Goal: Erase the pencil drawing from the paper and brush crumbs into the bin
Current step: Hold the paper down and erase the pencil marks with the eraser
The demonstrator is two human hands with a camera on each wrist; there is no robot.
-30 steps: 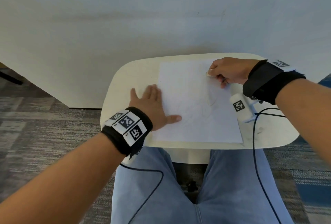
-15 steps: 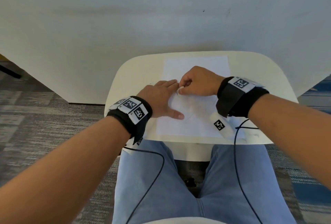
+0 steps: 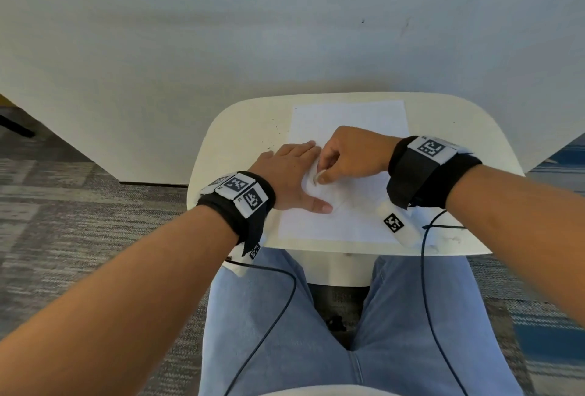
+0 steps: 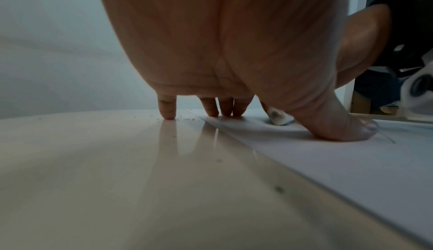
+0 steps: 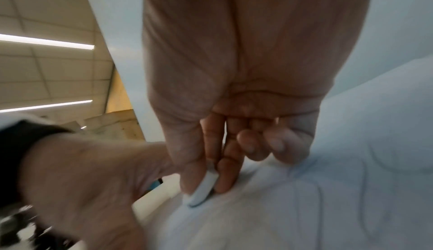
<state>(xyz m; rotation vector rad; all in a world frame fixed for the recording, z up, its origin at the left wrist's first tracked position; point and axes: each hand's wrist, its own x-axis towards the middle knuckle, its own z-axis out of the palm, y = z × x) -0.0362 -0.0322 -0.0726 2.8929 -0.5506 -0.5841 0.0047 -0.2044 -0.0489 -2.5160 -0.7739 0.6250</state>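
Note:
A white sheet of paper (image 3: 354, 120) with faint pencil lines lies on a small cream table (image 3: 243, 129). My left hand (image 3: 291, 174) lies flat with straight fingers over the paper's left edge, thumb pressed on the sheet (image 4: 346, 129). My right hand (image 3: 348, 155) pinches a small white eraser (image 3: 317, 178) between thumb and fingers, its tip down on the paper just beside my left hand. The eraser (image 5: 202, 189) shows a dark smudged tip in the right wrist view and appears behind my left thumb as a grey-stained eraser (image 4: 279, 117). No bin is in view.
Dark crumbs (image 4: 187, 118) speckle the table left of the paper. A white wall panel (image 3: 285, 31) stands right behind the table. My legs in blue jeans (image 3: 269, 316) are under the table's near edge, with black cables (image 3: 425, 256) hanging from both wristbands. Grey carpet (image 3: 63, 205) surrounds it.
My right hand has come from the paper's far right corner to its left part with the eraser, then slid slightly toward me. My left hand stayed flat on the paper's left edge.

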